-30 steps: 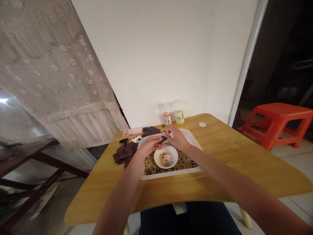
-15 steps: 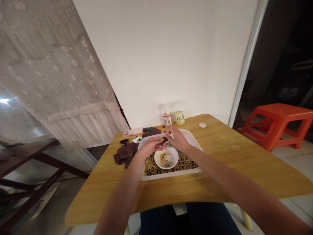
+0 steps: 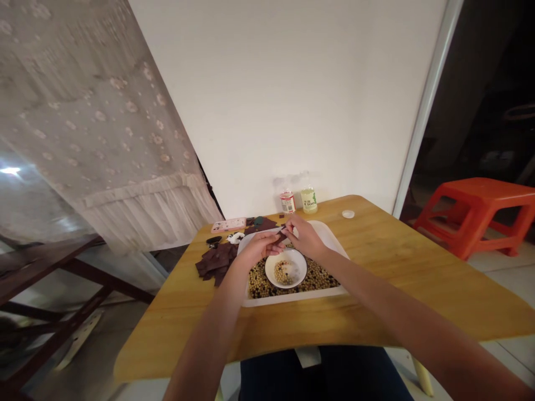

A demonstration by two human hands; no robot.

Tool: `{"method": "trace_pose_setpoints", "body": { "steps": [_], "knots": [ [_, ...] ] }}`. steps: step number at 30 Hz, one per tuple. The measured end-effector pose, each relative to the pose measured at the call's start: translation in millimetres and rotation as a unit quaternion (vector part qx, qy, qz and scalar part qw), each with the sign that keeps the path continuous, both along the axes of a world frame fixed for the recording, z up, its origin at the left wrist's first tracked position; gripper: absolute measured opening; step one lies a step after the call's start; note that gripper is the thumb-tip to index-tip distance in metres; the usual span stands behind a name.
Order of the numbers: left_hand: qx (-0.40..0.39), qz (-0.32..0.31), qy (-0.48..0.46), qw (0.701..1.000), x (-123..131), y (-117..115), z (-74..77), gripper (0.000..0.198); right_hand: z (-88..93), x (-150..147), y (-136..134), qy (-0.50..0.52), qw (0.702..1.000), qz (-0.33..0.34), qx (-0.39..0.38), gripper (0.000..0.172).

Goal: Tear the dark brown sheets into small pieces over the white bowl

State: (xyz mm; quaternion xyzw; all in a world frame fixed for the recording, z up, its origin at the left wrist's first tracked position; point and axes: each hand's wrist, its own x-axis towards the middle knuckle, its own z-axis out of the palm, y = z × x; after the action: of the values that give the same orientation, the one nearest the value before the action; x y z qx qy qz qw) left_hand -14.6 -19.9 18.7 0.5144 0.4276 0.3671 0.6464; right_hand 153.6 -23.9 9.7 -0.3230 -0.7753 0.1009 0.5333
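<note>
My left hand (image 3: 259,247) and my right hand (image 3: 301,234) meet above the far part of a white tray (image 3: 292,301). Between them they hold a small dark brown piece (image 3: 281,236) that looks like cloth or leather. The left fingers support it from below, while the right fingertips pinch its upper end. Just below the hands, a white bowl (image 3: 301,273) with a dark rim holds some pale beads (image 3: 284,272). Around the bowl the tray is filled with many yellowish and dark beads (image 3: 321,277).
Left of the tray lies a pile of dark brown pieces (image 3: 215,262), with a phone (image 3: 228,225) behind it. Two small bottles, one red-labelled (image 3: 287,201) and one green-labelled (image 3: 309,200), stand by the wall. A white lid (image 3: 348,214) lies to their right. An orange stool (image 3: 480,214) stands beyond the table.
The view has shifted very slightly. Both hands keep nearly the same pose, still holding the brown piece over the tray.
</note>
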Motion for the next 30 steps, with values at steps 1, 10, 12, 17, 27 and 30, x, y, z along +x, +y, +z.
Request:
{"method": "trace_pose_setpoints", "body": {
  "steps": [1, 10, 12, 17, 27, 30],
  "knots": [
    [0.0, -0.001, 0.001, 1.0, -0.1, 0.4, -0.3, 0.016, -0.2, 0.0, 0.2, -0.001, 1.0, -0.001, 0.0, 0.018],
    [-0.011, 0.0, -0.007, 1.0, 0.0, -0.7, 0.2, 0.015, -0.9, 0.1, 0.3, -0.002, 1.0, 0.0, -0.005, 0.019],
    [-0.008, 0.007, -0.019, 1.0, 0.1, -1.0, 0.5, 0.014, -0.8, 0.1, 0.4, -0.002, 1.0, 0.0, -0.005, 0.019],
    [-0.016, 0.005, -0.016, 1.0, 0.5, -0.3, 1.2, 0.013, -0.6, 0.3, 0.2, -0.006, 1.0, -0.005, 0.001, 0.019],
    [-0.012, 0.009, -0.009, 1.0, 1.3, -0.5, 0.7, 0.017, -3.0, 0.8, 1.8, -0.014, 1.0, -0.012, 0.002, 0.019],
    [-0.011, 0.015, -0.011, 1.0, 1.7, -1.4, 1.4, 0.015, -2.7, 0.5, 1.5, -0.018, 1.0, -0.014, 0.005, 0.019]
  ]
}}
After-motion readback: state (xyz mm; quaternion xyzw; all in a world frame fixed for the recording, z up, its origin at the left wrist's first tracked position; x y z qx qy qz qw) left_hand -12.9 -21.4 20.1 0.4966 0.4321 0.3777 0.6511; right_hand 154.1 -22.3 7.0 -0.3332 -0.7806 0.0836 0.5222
